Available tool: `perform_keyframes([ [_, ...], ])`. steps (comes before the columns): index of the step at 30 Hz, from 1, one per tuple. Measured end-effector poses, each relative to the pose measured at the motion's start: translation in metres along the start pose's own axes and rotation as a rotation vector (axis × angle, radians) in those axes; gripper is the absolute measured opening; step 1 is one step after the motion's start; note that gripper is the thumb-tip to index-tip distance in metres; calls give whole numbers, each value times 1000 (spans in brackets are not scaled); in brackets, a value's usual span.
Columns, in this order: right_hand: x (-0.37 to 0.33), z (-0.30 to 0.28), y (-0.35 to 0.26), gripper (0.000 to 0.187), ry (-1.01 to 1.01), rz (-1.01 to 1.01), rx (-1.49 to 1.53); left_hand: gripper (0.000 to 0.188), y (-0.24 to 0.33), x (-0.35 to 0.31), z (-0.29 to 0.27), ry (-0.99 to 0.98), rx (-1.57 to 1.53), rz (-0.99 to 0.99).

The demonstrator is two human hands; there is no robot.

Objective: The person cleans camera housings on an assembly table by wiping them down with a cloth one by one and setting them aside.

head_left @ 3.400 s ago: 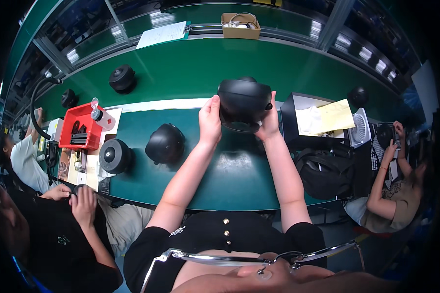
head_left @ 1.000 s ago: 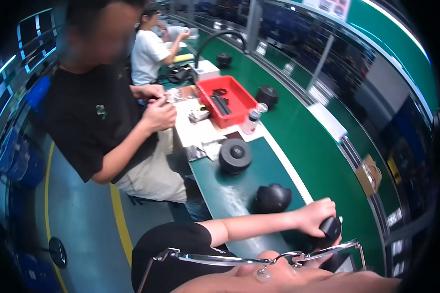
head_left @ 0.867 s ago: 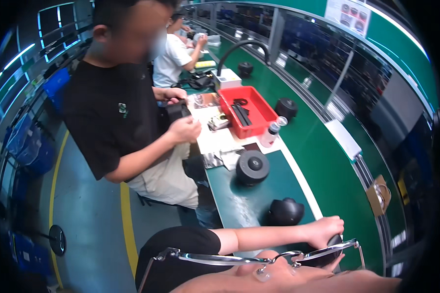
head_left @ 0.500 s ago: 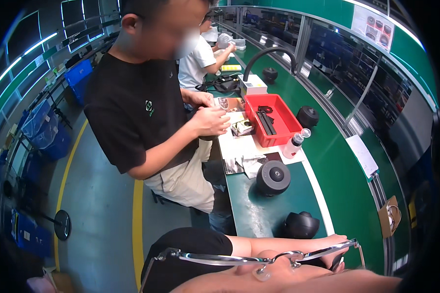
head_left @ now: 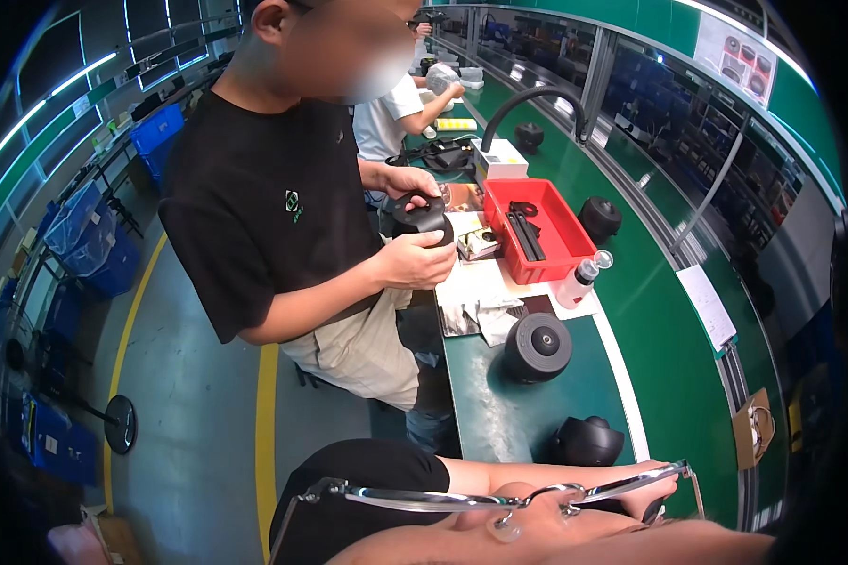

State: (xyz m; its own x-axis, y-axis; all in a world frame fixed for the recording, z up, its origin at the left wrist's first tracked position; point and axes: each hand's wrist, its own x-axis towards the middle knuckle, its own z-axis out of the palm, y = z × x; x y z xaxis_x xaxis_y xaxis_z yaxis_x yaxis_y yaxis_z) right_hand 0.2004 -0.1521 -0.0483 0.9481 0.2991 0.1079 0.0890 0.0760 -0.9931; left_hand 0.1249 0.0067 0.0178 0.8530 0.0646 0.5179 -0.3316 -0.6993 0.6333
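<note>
My left forearm runs rightward from a black sleeve (head_left: 363,494) along the lower edge. At its end my left hand (head_left: 652,487) is partly covered by the rim of the glasses (head_left: 528,499); its fingers curl at a small dark thing that I cannot make out. Just beyond this hand a black rounded device (head_left: 589,441) rests on the green bench (head_left: 481,405). Farther up stands a second black round device with a domed top (head_left: 537,348). My right hand is out of sight.
A co-worker in a black shirt (head_left: 283,198) holds a black round part (head_left: 422,218) in both hands. Beside them are a red bin (head_left: 546,268) with black pieces, a clear bottle (head_left: 575,287) and a white cloth (head_left: 499,320). A clipboard (head_left: 707,306) lies at the right.
The co-worker's hands have come apart a little, and a black round part now shows between them. My view has shifted slightly; my left hand stays in nearly the same place.
</note>
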Motion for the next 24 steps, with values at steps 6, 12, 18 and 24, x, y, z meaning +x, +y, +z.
perform_keyframes([
  [6, 2, -6, 3, 33, 36, -6, -47, 51, 16, -1, -18, -59, 64, -22],
  [12, -2, -11, -10, 28, 56, -13, -62, 52, -5, 9, 1, -130, -28, -101],
  [18, 32, -64, 57, 24, -3, 46, 157, 59, 8, 0, 1, -107, -24, -173],
  [24, 9, -61, 41, 26, 110, -23, 83, 65, -3, -2, -1, -174, -30, -4],
])
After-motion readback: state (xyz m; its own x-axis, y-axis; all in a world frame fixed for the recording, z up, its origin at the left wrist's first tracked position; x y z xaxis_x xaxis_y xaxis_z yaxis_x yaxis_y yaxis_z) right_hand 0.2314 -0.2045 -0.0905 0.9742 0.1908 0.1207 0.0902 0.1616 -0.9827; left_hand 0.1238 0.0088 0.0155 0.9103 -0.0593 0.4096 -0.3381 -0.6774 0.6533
